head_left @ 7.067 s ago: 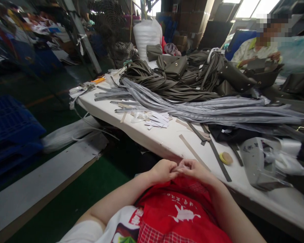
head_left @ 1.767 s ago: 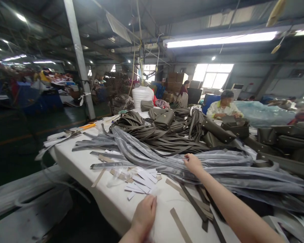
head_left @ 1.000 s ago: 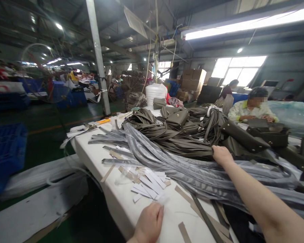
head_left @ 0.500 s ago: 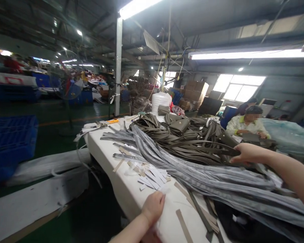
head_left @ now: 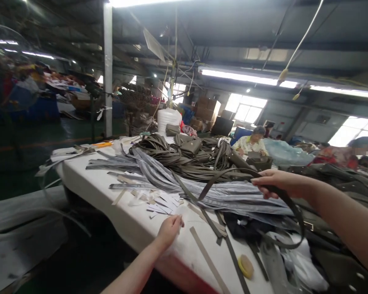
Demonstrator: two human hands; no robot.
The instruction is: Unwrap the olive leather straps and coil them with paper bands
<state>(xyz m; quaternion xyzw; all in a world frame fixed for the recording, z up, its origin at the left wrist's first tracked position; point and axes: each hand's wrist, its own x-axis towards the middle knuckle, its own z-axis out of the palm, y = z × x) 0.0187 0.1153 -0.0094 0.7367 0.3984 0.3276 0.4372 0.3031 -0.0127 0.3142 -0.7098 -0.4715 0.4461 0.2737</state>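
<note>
Item: dark strap [head_left: 209, 185], one, held raised in an arc above the grey-wrapped bundle [head_left: 153, 171], towards the right of the surface; slack loops down beside the wrist

Right hand [head_left: 272, 183]: fingers clamped on the strap, thumb and fingertips meeting around it; one stretch runs out ahead of the fingertips, the other hangs behind the fingers

Left hand [head_left: 169, 229]: at the near edge of the white table [head_left: 95, 183], fingers drawn together; whether anything thin is pinched, cannot tell; white paper slips [head_left: 164, 203] just beyond

Step in hand, by judgement: drawing one strap away from the heap of straps [head_left: 199, 165]; next move seems to call for a firm pinch, with the loop kept off the yellow roll [head_left: 245, 266] by the near edge
</note>
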